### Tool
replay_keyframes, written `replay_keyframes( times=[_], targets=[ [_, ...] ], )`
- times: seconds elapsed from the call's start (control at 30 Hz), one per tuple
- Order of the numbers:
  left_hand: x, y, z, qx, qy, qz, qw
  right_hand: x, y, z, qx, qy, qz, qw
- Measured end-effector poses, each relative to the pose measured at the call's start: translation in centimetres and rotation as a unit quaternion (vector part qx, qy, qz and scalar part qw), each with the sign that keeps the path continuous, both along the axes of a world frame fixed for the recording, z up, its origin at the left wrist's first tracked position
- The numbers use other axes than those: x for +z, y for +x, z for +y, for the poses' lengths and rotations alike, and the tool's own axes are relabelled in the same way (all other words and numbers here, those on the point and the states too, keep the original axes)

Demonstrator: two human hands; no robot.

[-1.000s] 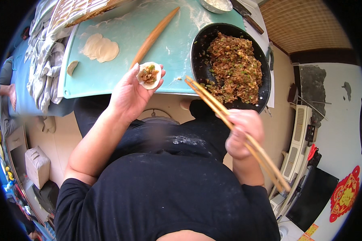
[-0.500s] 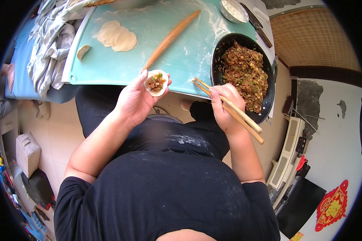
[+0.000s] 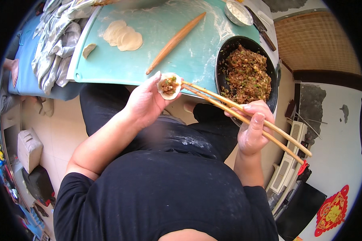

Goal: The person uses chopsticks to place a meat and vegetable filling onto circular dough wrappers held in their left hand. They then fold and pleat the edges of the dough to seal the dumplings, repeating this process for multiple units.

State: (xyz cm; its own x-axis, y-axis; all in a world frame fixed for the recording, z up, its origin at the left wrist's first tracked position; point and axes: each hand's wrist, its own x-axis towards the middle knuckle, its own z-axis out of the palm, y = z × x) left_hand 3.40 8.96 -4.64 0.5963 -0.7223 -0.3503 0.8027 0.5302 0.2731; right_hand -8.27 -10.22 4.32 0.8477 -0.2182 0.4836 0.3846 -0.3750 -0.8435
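A round dumpling wrapper point(image 3: 162, 93) with a heap of minced filling point(image 3: 169, 85) in its middle rests in my left hand point(image 3: 147, 100), fingers cupped around its edge. My right hand point(image 3: 254, 128) is closed around a pair of long wooden chopsticks point(image 3: 279, 134). Their tips reach the right rim of the wrapper, close to my left fingers. To the right, a black pan point(image 3: 276, 90) holds a mound of chopped filling point(image 3: 247, 74). On the green board point(image 3: 104, 74) lie a rolling pin point(image 3: 176, 42), a stack of flat wrappers point(image 3: 122, 36) and one folded dumpling point(image 3: 89, 50).
A bowl of flour point(image 3: 239, 13) stands at the back right, beside a knife point(image 3: 265, 34) with a dark handle. Crumpled striped cloth point(image 3: 60, 44) lies left of the board. Part of another person's bare foot point(image 3: 13, 71) shows at the far left.
The chopsticks have swung lower at the handle end, and their tips have moved left to the wrapper. My right hand has shifted right and down. The whole view has drifted slightly.
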Motion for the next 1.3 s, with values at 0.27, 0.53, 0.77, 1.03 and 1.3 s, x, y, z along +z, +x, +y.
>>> replay_keyframes(
  times=[0.27,0.53,0.77,1.03,1.3],
  targets=[
    [2.1,-0.8,-1.5,-0.056,-0.043,-0.011,0.997,0.2,-1.3,-1.8,0.023,0.071,0.002,0.997],
    [2.9,-1.4,-2.6,-0.087,-0.035,-0.091,0.991,-0.2,-2.4,-3.4,-0.040,0.263,0.033,0.963],
    [3.8,-1.3,-2.7,-0.077,-0.093,-0.030,0.992,-1.2,-2.5,-4.3,-0.042,0.325,0.043,0.944],
    [3.6,-1.9,-2.8,-0.106,0.013,-0.126,0.986,-1.0,-2.6,-3.9,-0.034,0.284,0.028,0.958],
    [4.1,-2.0,-2.9,-0.095,-0.041,-0.089,0.991,-1.1,-2.8,-4.1,-0.066,0.270,-0.013,0.960]
  ],
)
